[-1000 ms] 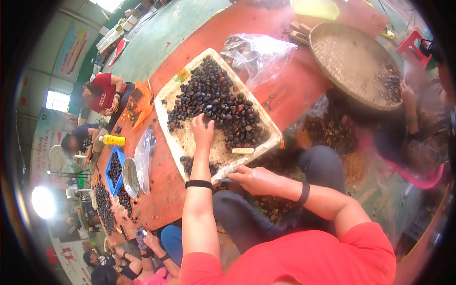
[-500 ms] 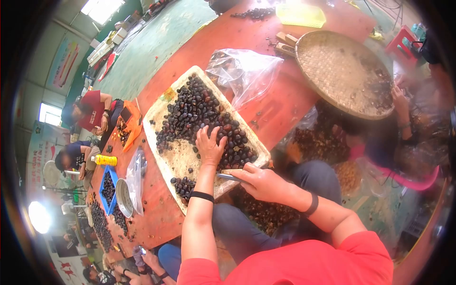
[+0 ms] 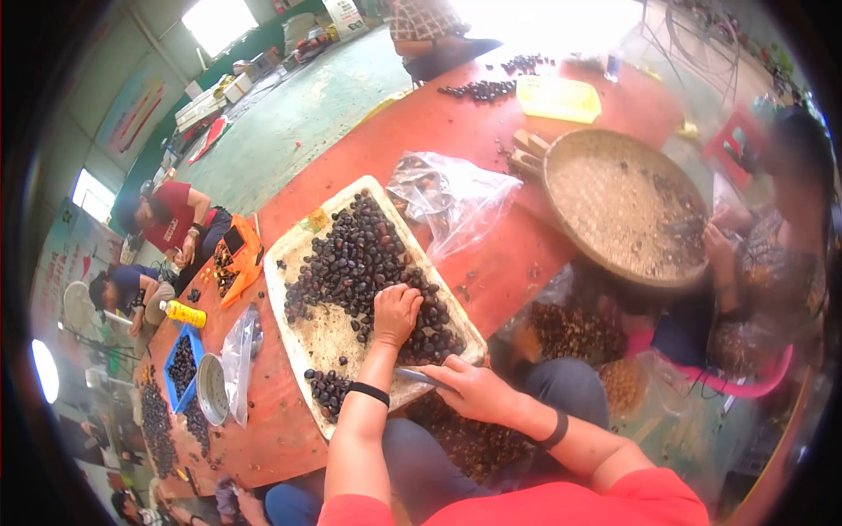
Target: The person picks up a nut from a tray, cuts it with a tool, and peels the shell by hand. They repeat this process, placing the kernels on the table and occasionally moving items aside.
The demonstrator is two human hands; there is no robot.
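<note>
A pale, worn tray (image 3: 274, 302) lies tilted across the view, with a heap of dark brown, rounded nuts (image 3: 351, 254) in it. My left hand (image 3: 397, 313) rests on the heap's near right side, fingers curled together among the nuts; whatever is in its grasp is hidden. By the tray's near edge, my right hand (image 3: 474, 388) is closed around a knife (image 3: 421, 377), its grey blade pointing left over the rim. A smaller cluster of nuts (image 3: 328, 391) sits in the tray's near left corner, beside my left forearm.
On the red table (image 3: 351, 171) are a clear plastic bag (image 3: 456, 197), a blue tray (image 3: 195, 337), a round metal bowl (image 3: 209, 396) and a yellow bottle (image 3: 183, 314). A wide woven basket (image 3: 614, 202) stands at right near a co-worker. Other people sit at left.
My left hand's fingers, spread over the nuts before, are now curled in among them. My right hand still grips the knife by the rim. The whole view has shifted with my head.
</note>
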